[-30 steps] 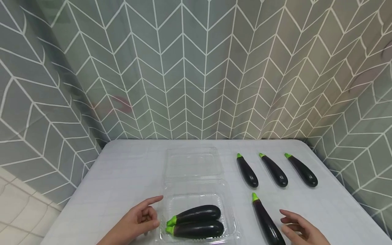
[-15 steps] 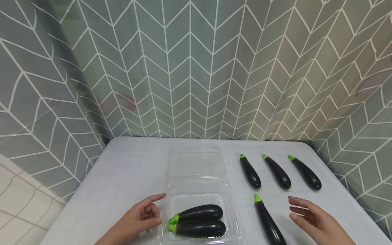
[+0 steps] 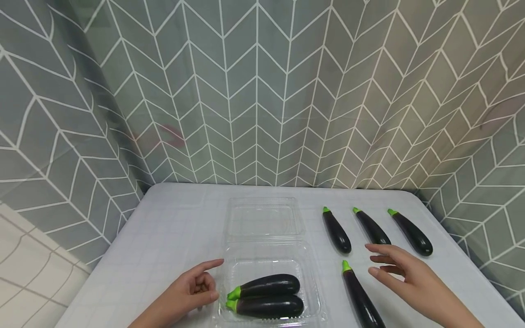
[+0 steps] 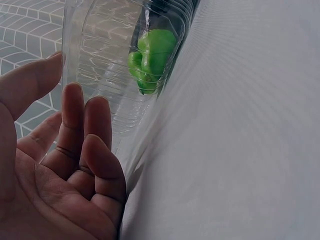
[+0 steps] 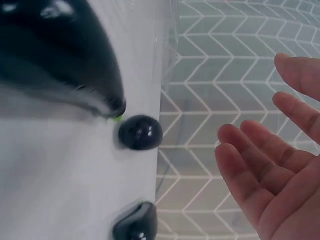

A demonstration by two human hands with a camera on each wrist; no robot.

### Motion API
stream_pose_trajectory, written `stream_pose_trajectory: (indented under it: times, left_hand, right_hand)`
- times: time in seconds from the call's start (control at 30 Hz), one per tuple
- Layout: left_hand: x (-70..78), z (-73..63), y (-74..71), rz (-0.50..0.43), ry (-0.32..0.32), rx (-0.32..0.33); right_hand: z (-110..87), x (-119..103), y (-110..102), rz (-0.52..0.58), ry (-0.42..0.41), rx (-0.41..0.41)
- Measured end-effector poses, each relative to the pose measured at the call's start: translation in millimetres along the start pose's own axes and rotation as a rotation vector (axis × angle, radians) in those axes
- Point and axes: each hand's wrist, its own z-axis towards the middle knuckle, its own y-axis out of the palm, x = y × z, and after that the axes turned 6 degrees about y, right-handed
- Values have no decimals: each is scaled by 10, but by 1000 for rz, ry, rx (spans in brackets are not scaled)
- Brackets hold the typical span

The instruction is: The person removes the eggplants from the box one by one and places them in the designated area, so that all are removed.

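Note:
Two dark eggplants with green stems, one (image 3: 270, 285) behind the other (image 3: 268, 307), lie side by side in the base of a clear plastic clamshell box (image 3: 287, 266). At the box's left side is my left hand (image 3: 193, 291), fingers loosely bent around nothing; in the left wrist view its fingertips are by the clear wall, and whether they touch it I cannot tell. My right hand (image 3: 410, 278) hovers over the table, holding nothing, its fingers relaxed and apart. Left of it lies a single eggplant (image 3: 361, 298); it covers the lower end of another eggplant (image 3: 371, 225).
Two further eggplants, one (image 3: 337, 231) nearer the box and one (image 3: 411, 232) at the far right, lie in the back row. The box's lid (image 3: 264, 218) is folded back flat on the white table (image 3: 180, 228). A patterned curtain (image 3: 254, 91) surrounds the table's back and sides.
My right hand has risen and moved forward, from beside the near eggplant toward the back row. The left hand stays by the box. The whole view has shifted slightly.

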Motion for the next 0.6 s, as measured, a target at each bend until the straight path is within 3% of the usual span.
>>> stream_pose_trajectory:
  times: [0.2, 0.6]
  left_hand:
    - [2, -3, -3, 5, 4, -2]
    - [5, -5, 5, 2, -5, 10]
  right_hand:
    - [120, -110, 71, 53, -88, -8]
    - [338, -352, 207, 44, -92, -108]
